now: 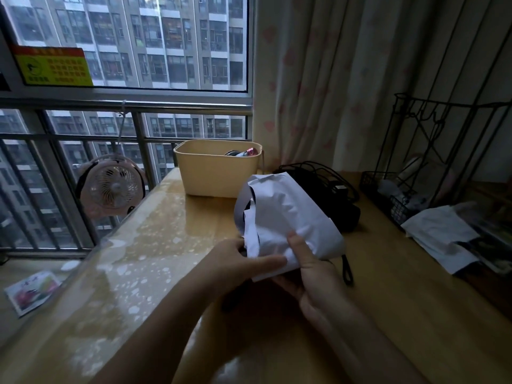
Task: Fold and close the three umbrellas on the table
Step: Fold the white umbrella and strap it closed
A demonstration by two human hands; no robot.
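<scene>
Holding a white umbrella [279, 217] in the middle of the frame, over the table [388, 286]. Looking soft, light and crinkly, likely slippery; best gripping low by the black handle end. Left hand [243, 261] fingers pressing flat on the folds. Right hand [313, 275] wrapping round, thumb pinching cloth. Sitting behind: black umbrella [327, 195], yellow tub [216, 173].

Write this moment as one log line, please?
step: folding pale umbrella | left hand: gripping its cloth | right hand: gripping its cloth | black umbrella: behind, on table
</scene>
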